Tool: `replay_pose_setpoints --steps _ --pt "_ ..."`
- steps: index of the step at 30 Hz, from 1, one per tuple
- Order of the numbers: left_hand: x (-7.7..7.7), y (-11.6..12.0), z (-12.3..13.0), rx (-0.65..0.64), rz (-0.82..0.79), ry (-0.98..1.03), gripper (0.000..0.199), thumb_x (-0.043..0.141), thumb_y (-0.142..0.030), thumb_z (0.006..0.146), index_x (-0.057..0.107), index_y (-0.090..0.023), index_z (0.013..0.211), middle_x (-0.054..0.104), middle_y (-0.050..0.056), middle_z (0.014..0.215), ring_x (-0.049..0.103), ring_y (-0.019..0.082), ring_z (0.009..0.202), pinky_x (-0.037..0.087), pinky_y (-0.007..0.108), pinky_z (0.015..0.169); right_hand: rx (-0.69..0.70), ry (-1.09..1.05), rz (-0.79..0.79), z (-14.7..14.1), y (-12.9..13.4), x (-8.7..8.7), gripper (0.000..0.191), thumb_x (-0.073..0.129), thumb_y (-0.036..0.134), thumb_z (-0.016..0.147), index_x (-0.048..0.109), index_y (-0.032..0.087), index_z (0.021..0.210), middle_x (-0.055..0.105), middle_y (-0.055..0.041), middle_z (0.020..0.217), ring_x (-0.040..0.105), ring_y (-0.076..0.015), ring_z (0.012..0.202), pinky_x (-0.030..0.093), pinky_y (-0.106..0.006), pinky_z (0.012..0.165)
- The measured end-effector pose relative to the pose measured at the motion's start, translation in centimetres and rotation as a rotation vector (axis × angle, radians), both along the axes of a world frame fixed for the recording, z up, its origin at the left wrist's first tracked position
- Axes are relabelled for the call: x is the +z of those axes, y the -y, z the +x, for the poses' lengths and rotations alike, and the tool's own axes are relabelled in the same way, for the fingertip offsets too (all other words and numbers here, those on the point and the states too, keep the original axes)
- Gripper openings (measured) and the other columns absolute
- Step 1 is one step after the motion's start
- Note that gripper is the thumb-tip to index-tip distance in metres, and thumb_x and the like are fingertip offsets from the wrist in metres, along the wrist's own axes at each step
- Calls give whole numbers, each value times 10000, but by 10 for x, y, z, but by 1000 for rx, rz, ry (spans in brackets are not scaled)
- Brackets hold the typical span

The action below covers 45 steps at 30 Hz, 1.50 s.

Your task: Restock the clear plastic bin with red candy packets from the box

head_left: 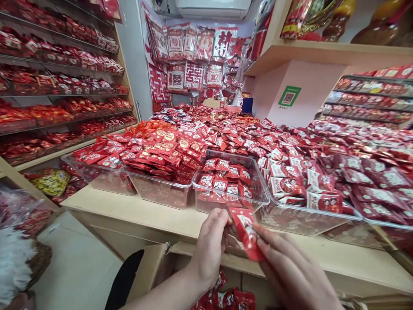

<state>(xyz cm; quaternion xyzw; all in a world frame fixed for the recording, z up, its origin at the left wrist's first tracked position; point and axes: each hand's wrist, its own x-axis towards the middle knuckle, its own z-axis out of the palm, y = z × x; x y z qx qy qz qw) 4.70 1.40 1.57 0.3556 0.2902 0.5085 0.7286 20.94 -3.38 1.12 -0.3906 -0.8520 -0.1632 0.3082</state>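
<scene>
A small red candy packet (247, 234) with white and dark print is held tilted between the fingers of my right hand (290, 267). My left hand (209, 245) is curled closed just beside the packet's left edge; what its fingers hold, if anything, is hidden. Both hands are in front of a clear plastic bin (263, 196) with similar red packets (226, 183) laid in rows. Below them an open cardboard box (150, 269) contains more red packets (234, 299), partly covered by my forearm and hands.
Heaped clear bins (161, 193) of red packets line the wooden counter (106, 204). To the left stand wall shelves (64, 64) full of packets. Overhead on the right juts a wooden shelf (309, 49). A green-framed QR code (289, 96) is on the pillar.
</scene>
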Motion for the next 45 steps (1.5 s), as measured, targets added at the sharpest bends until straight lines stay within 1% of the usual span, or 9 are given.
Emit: replay_pose_setpoints --steps 2,5,9,13,22,26,31,37,45 --pt "0 -1 -1 -4 -22 11 282 476 -435 824 454 -164 749 548 -12 664 526 96 582 384 201 521 -33 -4 54 3 -19 18 249 448 109 819 511 184 1048 591 -140 1137 552 -229 1011 460 -387 816" --pt "-3 -2 -1 -50 -23 -67 264 454 -411 840 456 -154 776 545 -11 656 523 84 542 347 189 483 -127 27 135 3 -69 43 86 444 141 832 528 160 835 618 -160 1028 576 -232 929 471 -357 752" --pt "-6 1 1 -106 7 -190 194 456 -339 842 465 -146 827 531 -19 653 507 68 524 329 180 475 -359 254 -40 -2 -142 60 158 400 102 834 504 150 725 606 -113 797 581 -195 711 438 -278 604" --pt "-4 7 1 -160 60 -230 159 455 -286 827 462 -132 864 521 -18 657 481 61 516 328 182 481 -492 446 -217 -7 -180 57 167 376 57 828 522 131 796 586 -103 789 574 -182 698 389 -253 584" --pt "1 15 0 -245 137 -221 96 485 -196 753 464 -125 814 476 -21 603 451 82 529 376 225 542 -414 519 -330 3 -199 34 177 403 90 813 570 122 762 600 -115 857 580 -173 742 403 -244 673" --pt "2 16 0 -257 162 -237 84 486 -182 736 479 -129 800 471 -16 605 451 91 543 366 226 541 -374 557 -388 5 -203 40 123 505 154 763 620 117 741 626 -125 874 580 -202 816 413 -258 755" --pt "1 17 0 -269 180 -281 89 481 -174 724 491 -129 801 461 -15 602 427 94 538 353 224 522 -432 521 -427 -3 -197 52 143 565 219 727 636 110 786 637 -135 863 588 -225 829 428 -279 750" --pt "-1 15 1 -276 235 -316 99 484 -187 716 492 -131 797 463 -6 600 411 96 530 333 220 502 -160 449 -349 -27 -196 49 248 518 280 803 590 136 991 627 -121 1017 548 -226 977 400 -309 842" --pt "-6 13 2 -279 285 -355 107 492 -156 675 513 -130 776 447 -22 564 387 76 471 292 195 445 -269 424 -457 -25 -219 35 286 472 352 840 608 132 963 648 -143 971 570 -240 945 401 -333 838"
